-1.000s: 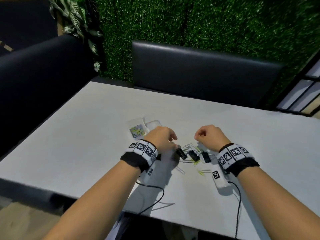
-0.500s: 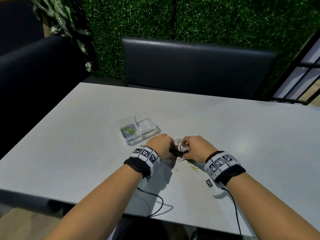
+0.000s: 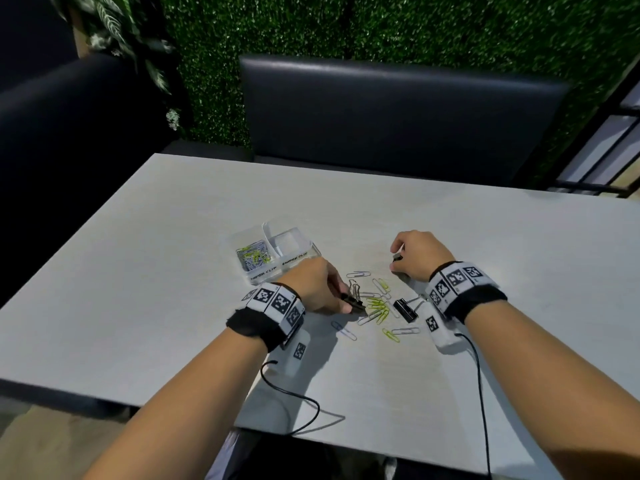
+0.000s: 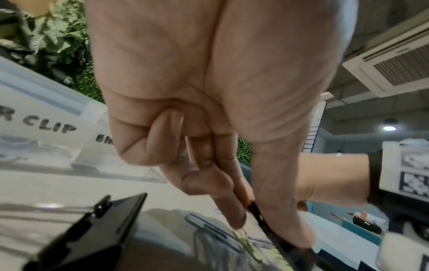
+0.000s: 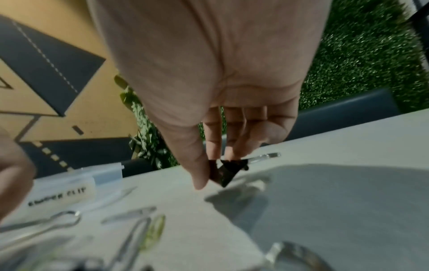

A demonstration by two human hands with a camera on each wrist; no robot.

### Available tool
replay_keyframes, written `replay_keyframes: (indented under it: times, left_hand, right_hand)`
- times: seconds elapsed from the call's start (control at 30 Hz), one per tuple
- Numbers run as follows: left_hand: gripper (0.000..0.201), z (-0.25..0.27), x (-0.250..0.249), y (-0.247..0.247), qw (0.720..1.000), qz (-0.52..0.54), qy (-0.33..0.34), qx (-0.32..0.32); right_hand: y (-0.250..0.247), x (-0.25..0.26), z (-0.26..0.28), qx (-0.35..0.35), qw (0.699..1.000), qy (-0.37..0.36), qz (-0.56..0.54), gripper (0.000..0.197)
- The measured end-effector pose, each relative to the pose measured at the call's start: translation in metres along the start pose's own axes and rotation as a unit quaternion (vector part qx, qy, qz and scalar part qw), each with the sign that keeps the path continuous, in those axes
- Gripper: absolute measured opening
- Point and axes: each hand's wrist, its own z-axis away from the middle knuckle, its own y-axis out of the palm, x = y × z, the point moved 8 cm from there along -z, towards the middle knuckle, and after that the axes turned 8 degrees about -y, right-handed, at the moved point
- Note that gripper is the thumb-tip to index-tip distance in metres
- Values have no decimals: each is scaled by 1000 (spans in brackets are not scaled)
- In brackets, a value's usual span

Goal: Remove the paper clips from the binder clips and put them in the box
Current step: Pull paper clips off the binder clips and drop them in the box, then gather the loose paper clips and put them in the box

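Note:
My left hand [image 3: 346, 303] pinches a black binder clip [image 3: 354, 302] at the near left of the pile, with silver paper clips [image 3: 355, 289] clamped in it. In the left wrist view the thumb and forefinger [image 4: 234, 214] squeeze that binder clip [image 4: 276, 236]. My right hand [image 3: 396, 261] pinches a small black binder clip [image 5: 224, 173] just above the table, far right of the pile. Loose silver and yellow-green paper clips [image 3: 377, 306] lie between my hands. A clear two-part box [image 3: 294, 261] stands at the far left, with paper clips [image 3: 252, 258] in its left part.
A third black binder clip [image 3: 405, 310] lies on the white table [image 3: 173, 306] beside my right wrist. Wrist-camera cables [image 3: 298, 403] trail over the near edge. Dark padded benches [image 3: 398, 112] and a green hedge wall stand behind the table.
Both hands met over the pile half a second ago. The right hand has since pulled away to the far right with a small binder clip, while the left stays at the pile holding its clip.

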Motion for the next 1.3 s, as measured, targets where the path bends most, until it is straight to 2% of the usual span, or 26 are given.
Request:
replay_keyframes:
  times: [0.13, 0.27, 0.33, 0.4, 0.5, 0.63, 0.77, 0.87, 0.93, 1.03, 1.17, 1.23, 1.3]
  left_hand:
    - [29, 1, 2, -4, 1000, 23, -1, -8]
    - [30, 6, 2, -18, 995, 100, -9, -15]
    - [31, 3, -1, -35, 984, 169, -21, -58]
    - [31, -7, -4, -55, 968, 208, -45, -130]
    - [27, -31, -19, -68, 967, 156, -75, -187]
    - [32, -61, -28, -47, 982, 7, -104, -158]
    - [31, -69, -18, -27, 980, -74, -121, -138]
    - [25, -63, -18, -27, 979, -92, -112, -144]
    - [31, -53, -21, -35, 979, -84, -97, -161]
    - [39, -33, -19, -50, 981, -34, -69, -179]
    - [20, -2, -11, -43, 991, -26, -26, -131]
    - [17, 12, -11, -30, 994, -53, 1, -100]
    - [23, 22, -9, -14, 994, -84, 15, -66]
  right_hand:
    - [6, -1, 0, 21, 1000, -12, 19, 27]
    - [-3, 3, 27, 17, 1000, -24, 10, 26]
    - [3, 6, 47, 65, 997, -28, 0, 34]
    - [18, 8, 64, 127, 991, -26, 19, 45]
    - [33, 9, 73, 131, 990, -20, 47, 45]
    - [36, 11, 76, 100, 995, -9, 18, 22]
    - [24, 7, 79, 104, 994, 1, -23, 26]
    - [-7, -9, 69, 47, 997, 37, -41, 25]
    - [-29, -25, 57, 10, 998, 61, -10, 22]
    - [-34, -47, 44, 33, 994, 98, 29, 23]
    - [-22, -57, 41, 63, 990, 114, 57, 24]
    - [-20, -49, 45, 38, 993, 91, 71, 28]
    - [-15, -30, 57, 8, 998, 52, 33, 27]
